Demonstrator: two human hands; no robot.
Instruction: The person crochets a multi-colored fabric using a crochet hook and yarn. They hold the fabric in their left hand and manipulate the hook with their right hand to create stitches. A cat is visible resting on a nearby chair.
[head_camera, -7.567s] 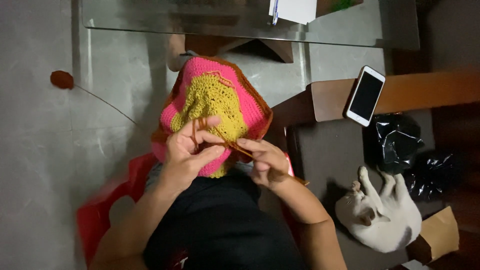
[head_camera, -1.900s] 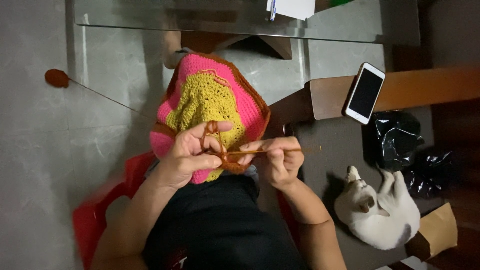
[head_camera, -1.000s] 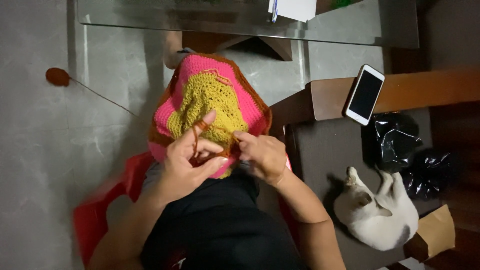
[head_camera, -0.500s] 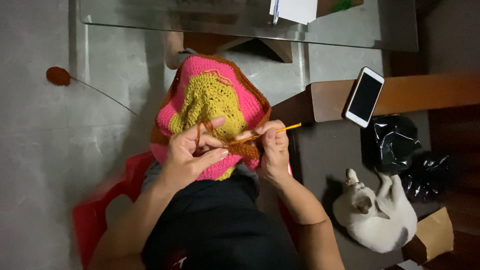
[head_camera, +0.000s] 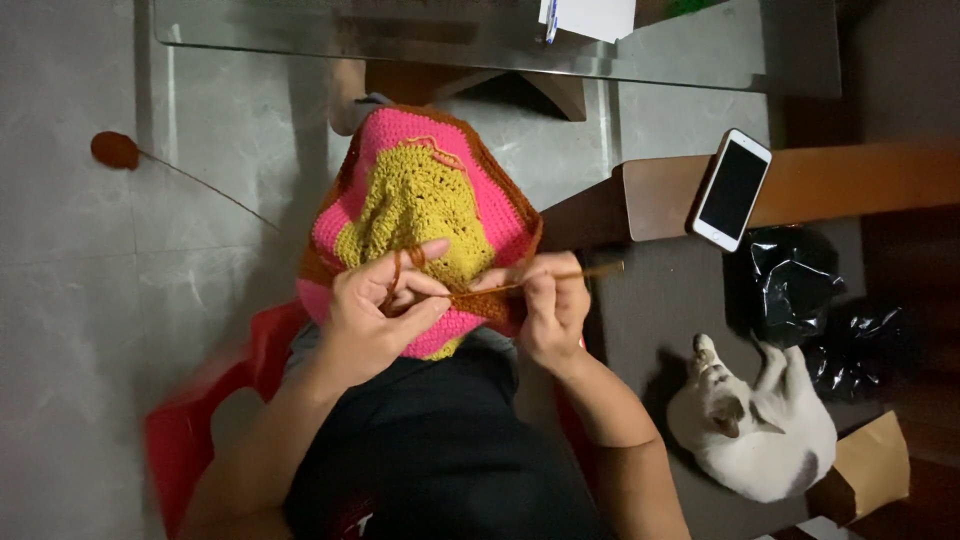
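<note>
The right hand pinches a crochet hook while the left hand, brown yarn looped over its fingers, grips the pink-and-yellow crochet piece (brown-edged) on the lap, a white cat lying nearby.

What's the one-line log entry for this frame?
left hand: pinches crochet piece, brown yarn looped over finger | right hand: grips crochet hook | nearby: phone, white cat, yarn ball
</note>
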